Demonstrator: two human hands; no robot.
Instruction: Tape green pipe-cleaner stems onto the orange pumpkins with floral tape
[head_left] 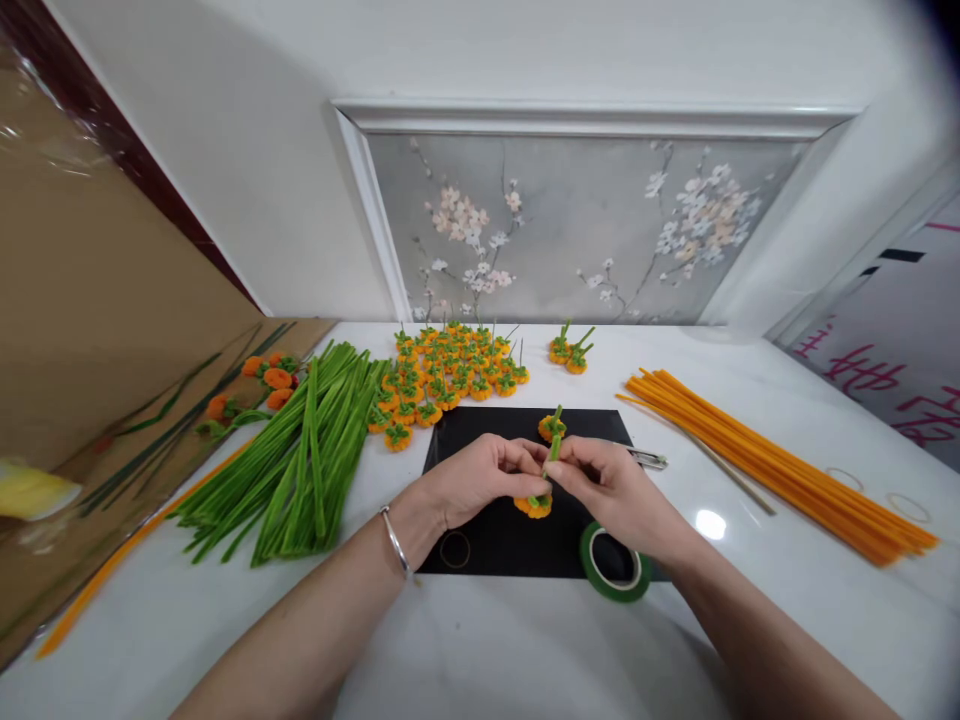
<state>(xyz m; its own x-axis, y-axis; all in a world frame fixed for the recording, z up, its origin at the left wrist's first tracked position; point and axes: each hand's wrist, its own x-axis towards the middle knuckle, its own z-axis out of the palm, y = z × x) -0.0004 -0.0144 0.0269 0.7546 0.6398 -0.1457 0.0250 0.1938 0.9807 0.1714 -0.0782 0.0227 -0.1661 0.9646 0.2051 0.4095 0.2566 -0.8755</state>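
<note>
Over a black mat [487, 545], my left hand [487, 475] is closed around the green base of an orange pipe-cleaner flower [533, 506], whose petals face down. My right hand [611, 490] pinches a short green stem [555, 449] standing up from that flower. The fingertips of both hands nearly meet there. Just beyond them, another orange flower [553, 428] with a green stem sits on the mat. A roll of green tape [587, 572] lies below my right wrist. Metal scissors or tweezers [649, 459] show partly behind my right hand.
Left of the mat lies a pile of green pipe cleaners [307, 470]; to the right, a bundle of orange pipe cleaners [772, 465]. Many finished-looking flower heads [450, 365] cluster at the back, with several more [574, 352] apart. A cardboard sheet [112, 200] stands at left.
</note>
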